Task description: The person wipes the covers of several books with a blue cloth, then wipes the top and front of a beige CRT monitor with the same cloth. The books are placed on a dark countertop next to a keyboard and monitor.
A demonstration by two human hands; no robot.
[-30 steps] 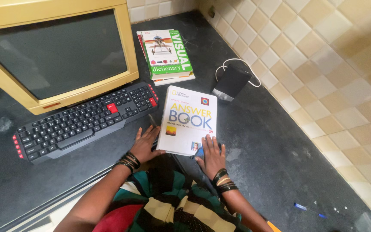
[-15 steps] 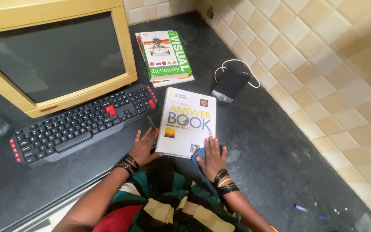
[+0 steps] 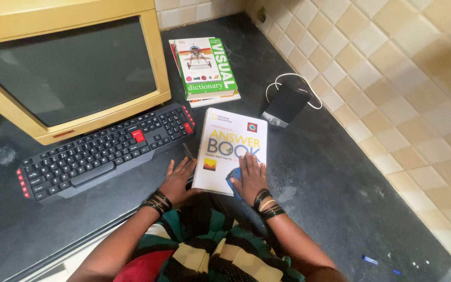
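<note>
I see a white book [image 3: 230,149] lying flat on the dark counter [image 3: 330,177], near its front edge, just right of the black keyboard [image 3: 105,149]. My right hand [image 3: 249,177] lies on the book's lower cover, fingers [image 3: 250,161] spread and pressing a blue cloth [image 3: 233,180] against it; the cloth shows only at the hand's left side, so I cannot tell how firmly it is gripped. My left hand [image 3: 177,180] rests flat on the counter against the book's left edge, fingers extended and holding nothing. A dark pen [image 3: 188,151] lies between keyboard and book. Toward the back edge sits a green book [image 3: 207,65] on top of another, beside a yellowed monitor [image 3: 69,62] standing behind the keyboard. A small black speaker [image 3: 285,104] with a white cable [image 3: 293,78] stands near the tiled wall [image 3: 392,78] on the right. A blue pen [image 3: 377,262] lies near the counter's front right corner.
</note>
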